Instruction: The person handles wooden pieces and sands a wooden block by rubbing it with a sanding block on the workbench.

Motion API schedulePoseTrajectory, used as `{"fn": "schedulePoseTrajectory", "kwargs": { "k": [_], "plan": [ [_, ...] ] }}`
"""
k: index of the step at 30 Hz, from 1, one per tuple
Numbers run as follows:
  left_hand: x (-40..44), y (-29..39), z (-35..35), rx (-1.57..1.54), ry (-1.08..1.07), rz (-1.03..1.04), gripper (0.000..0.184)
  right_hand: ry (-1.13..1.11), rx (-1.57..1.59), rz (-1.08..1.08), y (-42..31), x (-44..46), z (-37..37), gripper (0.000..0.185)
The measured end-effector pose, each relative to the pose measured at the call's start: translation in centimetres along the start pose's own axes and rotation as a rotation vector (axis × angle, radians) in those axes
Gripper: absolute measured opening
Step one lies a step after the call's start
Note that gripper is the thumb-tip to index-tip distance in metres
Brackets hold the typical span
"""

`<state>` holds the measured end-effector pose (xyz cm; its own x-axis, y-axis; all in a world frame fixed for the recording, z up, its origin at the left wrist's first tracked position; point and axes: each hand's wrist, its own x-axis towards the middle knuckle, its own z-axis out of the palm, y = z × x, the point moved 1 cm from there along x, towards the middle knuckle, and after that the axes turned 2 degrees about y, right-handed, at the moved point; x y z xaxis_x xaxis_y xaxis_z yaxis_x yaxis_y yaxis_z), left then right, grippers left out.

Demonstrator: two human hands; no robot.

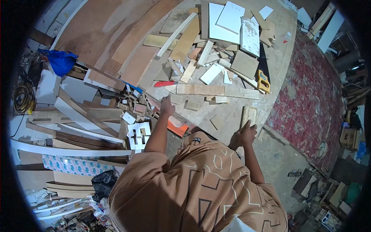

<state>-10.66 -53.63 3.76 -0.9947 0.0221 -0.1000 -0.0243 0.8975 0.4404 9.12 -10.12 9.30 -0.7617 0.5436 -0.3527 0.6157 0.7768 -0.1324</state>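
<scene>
My right hand (246, 134) is closed around the lower end of a short wooden block (249, 115) at the table's near edge. My left hand (167, 106) is at the edge further left, its fingers bent together beside a small pale wood block (176, 99). What those fingers hold, if anything, is hidden. Beyond both hands a long row of wood strips (216, 91) lies across the table. Between the hands are a small wood block (192, 105) and a thin V-shaped piece (213, 121). A red object (164, 83) lies past my left hand.
A yellow-handled handsaw (263, 81) lies at the right of the worktable (280, 58). Wood offcuts and white boards (224, 23) are heaped at the back. Cut pieces (135, 106) crowd the left, with an orange object (177, 128) below the table edge.
</scene>
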Motion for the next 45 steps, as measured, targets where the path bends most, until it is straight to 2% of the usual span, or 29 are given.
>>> {"fn": "schedulePoseTrajectory", "kwargs": {
  "k": [2, 6, 8, 12, 14, 15, 17, 18, 20, 24, 31, 34, 36, 38, 39, 40, 41, 42, 45],
  "plan": [
    [-0.5, 1.9, -1.2, 0.209, -0.063, 0.099, 0.071, -0.007, -0.003, 0.004, 0.0, 0.2, 0.3, 0.101],
    [0.3, 3.3, -1.9, 0.3, -0.133, 0.227, 0.068, -0.008, -0.017, -0.011, 0.1, 0.1, 0.1, 0.101],
    [0.9, 3.0, -1.9, 0.388, -0.204, 0.387, 0.064, 0.001, -0.012, -0.013, 0.1, 0.0, 0.0, 0.101],
    [1.1, 2.7, -2.5, 0.263, -0.089, 0.471, 0.059, 0.002, 0.017, -0.009, 0.3, 0.2, 0.4, 0.103],
    [1.5, 1.7, -1.6, -0.288, 0.026, 0.391, 0.054, 0.009, 0.018, -0.011, 0.4, 0.2, 0.5, 0.103],
    [1.9, 1.7, -1.1, -0.289, 0.027, 0.393, 0.054, 0.01, 0.017, -0.016, 0.5, 0.2, 0.6, 0.104],
    [2.7, 0.9, 0.1, -0.968, -0.215, -0.151, 0.044, 0.008, 0.009, -0.014, 0.6, 0.3, 0.7, 0.104],
    [2.3, 1.5, -0.4, -0.966, -0.214, -0.153, 0.044, 0.007, 0.002, -0.011, 0.5, 0.3, 0.8, 0.103],
    [0.6, 4.2, -2.1, -1.605, -0.224, -0.354, 0.04, 0.001, 0.0, -0.008, 0.4, 0.3, 0.7, 0.104],
    [-0.5, 6.4, -3.3, -1.751, -0.297, -0.295, 0.041, 0.059, -0.017, -0.04, 0.8, 0.3, 1.2, 0.107],
    [-0.6, 8.7, -4.7, -1.611, -0.331, -0.137, 0.05, 0.035, -0.01, -0.029, 0.3, 0.1, 0.2, 0.107],
    [-1.0, 9.8, -5.7, -1.621, -0.356, -0.051, 0.051, -0.067, 0.004, 0.054, -1.0, 0.1, -0.8, 0.102],
    [-1.4, 11.9, -6.8, -1.67, -0.392, -0.006, 0.051, 0.096, -0.122, 0.011, -2.0, 1.3, 0.0, 0.097],
    [-2.4, 14.7, -8.1, -1.783, -0.514, 0.035, 0.051, 0.179, 0.252, -0.306, -4.8, 2.5, -2.6, 0.093],
    [-3.0, 16.2, -9.0, -1.785, -0.528, 0.03, 0.051, 0.183, 0.373, -0.488, -6.9, 2.6, -4.6, 0.093],
    [-3.6, 18.0, -9.9, -1.803, -0.63, 0.037, 0.047, 0.19, 0.493, -0.673, -9.3, 2.1, -7.2, 0.093],
    [-3.9, 19.6, -10.6, -1.818, -0.732, 0.048, 0.043, 0.036, 0.686, -0.779, -12.0, 0.3, -11.6, 0.096],
    [-4.1, 21.1, -10.8, -1.819, -0.745, 0.052, 0.043, -0.123, 0.878, -0.88, -14.3, -1.4, -15.4, 0.1],
    [-4.8, 24.2, -10.9, -1.785, -0.707, -0.012, 0.042, -0.189, 0.922, -0.929, -17.0, -2.4, -18.7, 0.11]
  ]
}}
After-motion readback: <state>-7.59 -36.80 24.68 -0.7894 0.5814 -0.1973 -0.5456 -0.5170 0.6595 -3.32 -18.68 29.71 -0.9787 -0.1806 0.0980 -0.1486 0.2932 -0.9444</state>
